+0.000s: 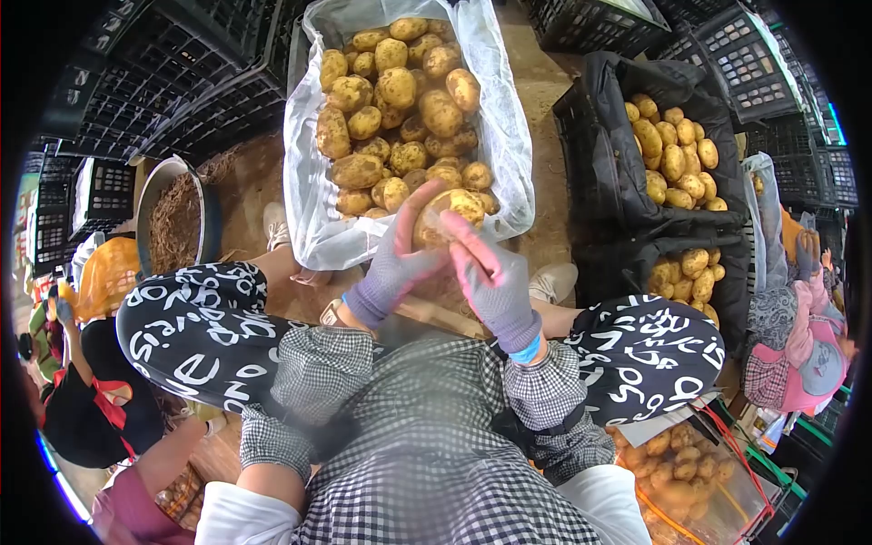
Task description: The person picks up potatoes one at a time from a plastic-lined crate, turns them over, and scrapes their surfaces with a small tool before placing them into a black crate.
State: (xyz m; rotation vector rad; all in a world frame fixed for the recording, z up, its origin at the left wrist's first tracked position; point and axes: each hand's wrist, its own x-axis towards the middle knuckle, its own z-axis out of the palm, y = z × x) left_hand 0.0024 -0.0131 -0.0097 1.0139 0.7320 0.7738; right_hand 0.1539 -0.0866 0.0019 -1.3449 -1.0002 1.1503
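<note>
Both my hands wear grey-purple knit gloves with pinkish fingers, and they meet over the near end of a crate (313,232) lined with white film. My left hand (400,268) curls its thumb and fingers around a potato (434,221). From the other side, my right hand (493,280) presses its fingers, held together, against that same potato. Fingers cover part of it. Beneath and beyond lie many yellow-brown potatoes (395,88), some with dark soil on their skins, filling the crate.
Black-lined crates of potatoes (674,150) stand to the right. A bucket (173,213) of brown, fibrous debris is at left, below stacked black crates (195,86). More potatoes (677,468) lie at lower right. Other people sit at both sides, one in a pink top (804,341).
</note>
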